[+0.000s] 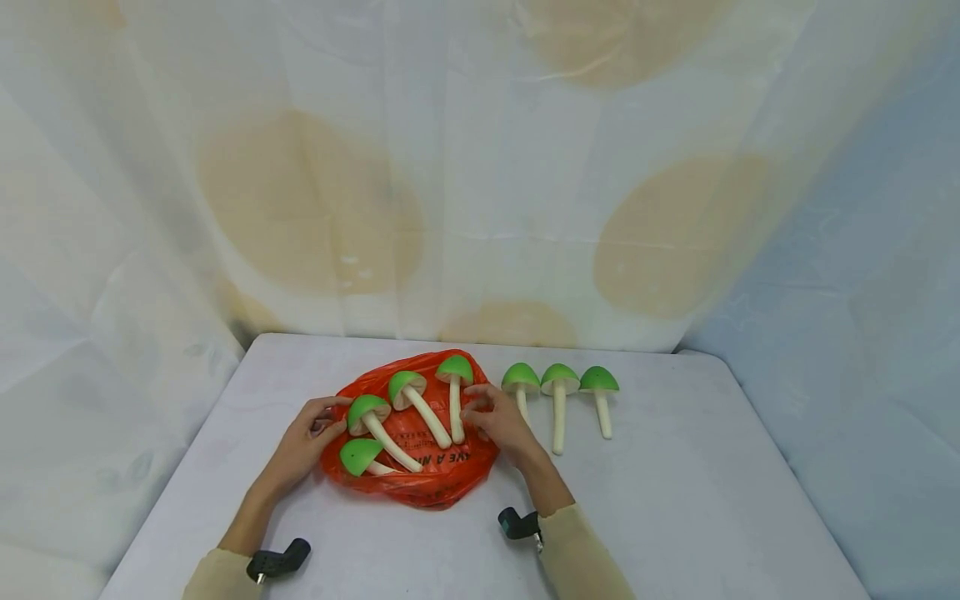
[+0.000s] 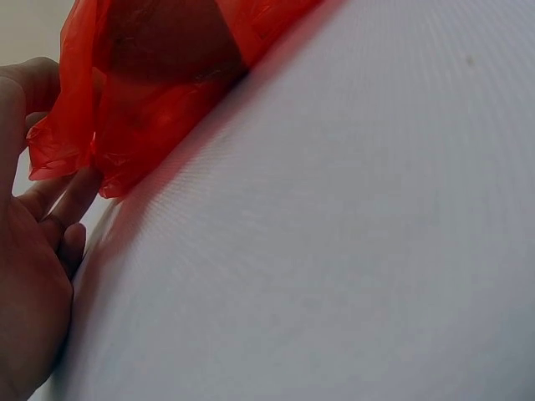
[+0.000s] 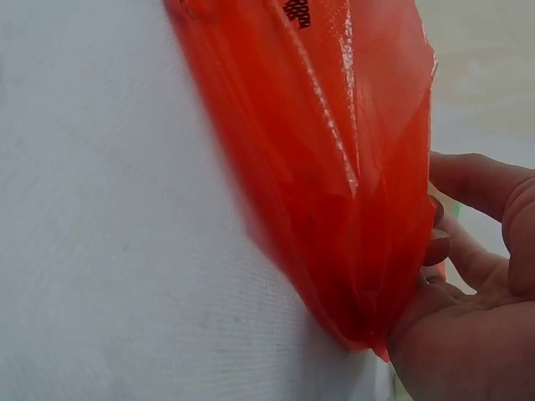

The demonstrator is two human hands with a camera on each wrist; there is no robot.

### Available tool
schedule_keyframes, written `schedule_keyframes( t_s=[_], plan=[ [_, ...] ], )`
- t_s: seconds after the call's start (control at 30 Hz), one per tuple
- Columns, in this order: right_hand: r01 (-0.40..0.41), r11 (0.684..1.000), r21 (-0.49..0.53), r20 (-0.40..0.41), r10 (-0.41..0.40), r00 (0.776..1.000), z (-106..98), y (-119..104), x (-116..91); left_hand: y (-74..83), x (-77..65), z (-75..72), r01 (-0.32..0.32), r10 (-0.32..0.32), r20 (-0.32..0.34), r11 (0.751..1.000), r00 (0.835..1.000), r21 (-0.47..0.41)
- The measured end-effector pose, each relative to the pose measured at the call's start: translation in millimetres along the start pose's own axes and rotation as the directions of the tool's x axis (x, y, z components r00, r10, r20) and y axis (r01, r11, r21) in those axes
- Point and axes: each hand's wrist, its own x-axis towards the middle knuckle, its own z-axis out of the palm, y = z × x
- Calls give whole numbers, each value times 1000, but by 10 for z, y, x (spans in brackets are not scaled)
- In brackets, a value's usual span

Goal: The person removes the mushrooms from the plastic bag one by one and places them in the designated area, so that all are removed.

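One left hand, as I watch remotely, grips the rim of a crinkled red plastic bag, probably to spread it around four green-domed, white-stemmed mushrooms; the right hand grips the opposite rim; three matching mushrooms lie lined up on the white desk.

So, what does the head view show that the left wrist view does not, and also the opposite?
Only the head view: four green-capped mushrooms in the red plastic bag, three more beside it, and the right fingers.
Only the left wrist view: a close look at the bag's outer side, with a dark shape behind the film, too unclear to name.
Both: the bag, the left fingers at its edge, and the white tabletop.
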Motion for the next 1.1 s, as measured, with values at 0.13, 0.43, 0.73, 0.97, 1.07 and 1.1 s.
schedule_keyframes(
  t_s=[0.13, 0.43, 0.73, 0.97, 1.07, 1.1],
  plan=[
    [-9, 999, -39, 4, 10, 1000, 11, 12, 9, -3, 1, -3, -4, 4, 1, 1000, 1000, -2],
    [-2, 991, -135, 7, 3, 1000, 60, -49, -30, 4, 0, -9, -3, 3, 4, 1000, 1000, -2],
    [7, 978, -211, -19, -11, 1000, 117, 32, 15, -3, -2, -9, -3, 3, 9, 1000, 1000, 0],
    [-12, 985, -174, -13, 9, 1000, 134, 48, 39, -11, 4, -17, -5, 5, 4, 1000, 1000, 12],
    [-25, 990, -141, -9, 24, 1000, 136, 46, 47, -16, 8, -15, -6, 6, 4, 1000, 1000, 17],
    [-25, 991, -131, -5, 24, 1000, 135, 45, 48, -17, 7, -14, -9, 8, 4, 1000, 1000, 19]
  ],
)
